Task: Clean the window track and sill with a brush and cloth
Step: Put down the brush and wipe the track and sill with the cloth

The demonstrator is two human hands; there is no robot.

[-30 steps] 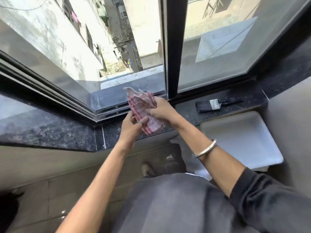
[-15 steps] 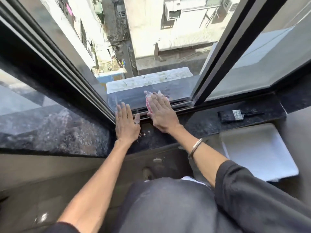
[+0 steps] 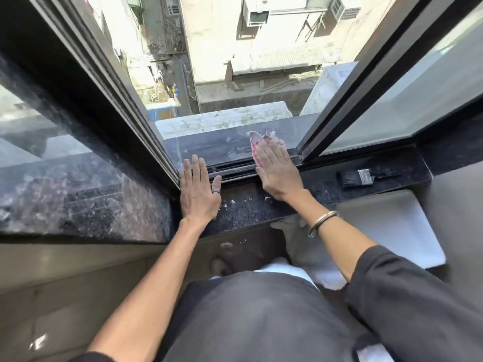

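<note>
My right hand (image 3: pixel 277 171) lies flat, fingers stretched out, pressing a red-and-white checked cloth (image 3: pixel 254 141) onto the outer ledge just past the window track (image 3: pixel 235 172). Most of the cloth is hidden under the hand. My left hand (image 3: pixel 198 192) rests palm down on the dark granite sill (image 3: pixel 243 207), its fingertips at the track's left corner, holding nothing. A black brush (image 3: pixel 362 177) with a metal band lies on the sill to the right, away from both hands.
A black sliding window frame (image 3: pixel 337 100) slants up right of the cloth; another frame (image 3: pixel 117 100) runs up on the left. White dust specks lie on the sill between my hands. A white cushion (image 3: pixel 392 231) sits below the sill at right. Far below is an alley.
Earlier both hands held the cloth above the sill. The right hand then pressed it flat onto the outer ledge and slid it slightly right; the left hand settled flat on the sill.
</note>
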